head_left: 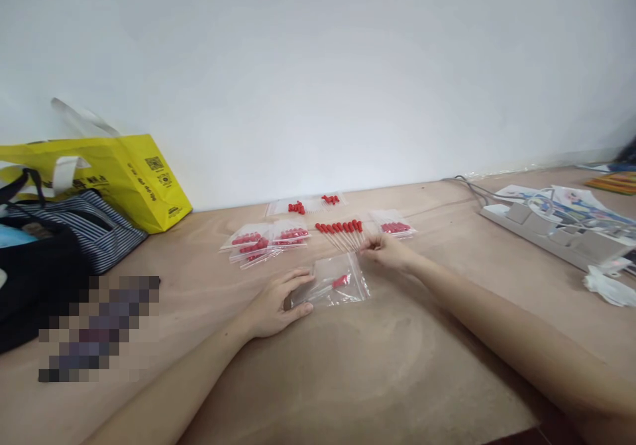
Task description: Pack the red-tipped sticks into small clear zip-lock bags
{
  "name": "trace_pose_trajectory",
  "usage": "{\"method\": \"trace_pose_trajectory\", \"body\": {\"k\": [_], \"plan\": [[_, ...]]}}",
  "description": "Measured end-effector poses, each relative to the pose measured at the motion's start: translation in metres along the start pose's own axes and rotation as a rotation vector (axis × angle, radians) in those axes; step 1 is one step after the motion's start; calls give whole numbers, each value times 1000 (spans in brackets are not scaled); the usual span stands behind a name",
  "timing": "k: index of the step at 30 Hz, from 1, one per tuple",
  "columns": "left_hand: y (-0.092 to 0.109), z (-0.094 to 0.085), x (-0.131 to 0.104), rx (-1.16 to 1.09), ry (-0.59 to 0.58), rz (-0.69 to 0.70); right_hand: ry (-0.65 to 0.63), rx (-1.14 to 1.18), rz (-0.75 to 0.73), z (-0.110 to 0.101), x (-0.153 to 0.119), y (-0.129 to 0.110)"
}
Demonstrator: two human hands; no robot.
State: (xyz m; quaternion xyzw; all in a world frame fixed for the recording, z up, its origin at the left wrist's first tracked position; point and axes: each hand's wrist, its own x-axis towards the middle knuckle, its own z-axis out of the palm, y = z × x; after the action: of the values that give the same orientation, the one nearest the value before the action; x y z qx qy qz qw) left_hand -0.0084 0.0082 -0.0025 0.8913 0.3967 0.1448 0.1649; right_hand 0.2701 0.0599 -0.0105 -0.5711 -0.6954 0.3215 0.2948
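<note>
My left hand (278,301) rests on the table with thumb and fingers apart, touching the left edge of a clear zip bag (322,269). Inside this bag lies a red-tipped stick (340,281). Beyond it, several thin wooden sticks with red tips (338,227) are fanned out in a row. At the row's right end, my right hand (381,250) has its fingers pinched together on the lower part of a red-tipped stick (359,226). The fingertips partly cover that stick.
Filled zip bags with red-tipped sticks lie at left (251,241) and right (395,226), with others (308,205) near the wall. A yellow bag (149,187) and striped pouch (99,223) stand left. A power strip (546,233) with cables and crumpled tissue (610,287) lie right.
</note>
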Motion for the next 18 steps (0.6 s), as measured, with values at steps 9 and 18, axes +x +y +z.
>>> {"method": "trace_pose_trajectory", "body": {"k": [9,18], "plan": [[3,0,-2,23,0,-19,299,-294,278,-15,90,1],[5,-1,-2,39,-14,-30,303,-145,349,-13,97,1]]}}
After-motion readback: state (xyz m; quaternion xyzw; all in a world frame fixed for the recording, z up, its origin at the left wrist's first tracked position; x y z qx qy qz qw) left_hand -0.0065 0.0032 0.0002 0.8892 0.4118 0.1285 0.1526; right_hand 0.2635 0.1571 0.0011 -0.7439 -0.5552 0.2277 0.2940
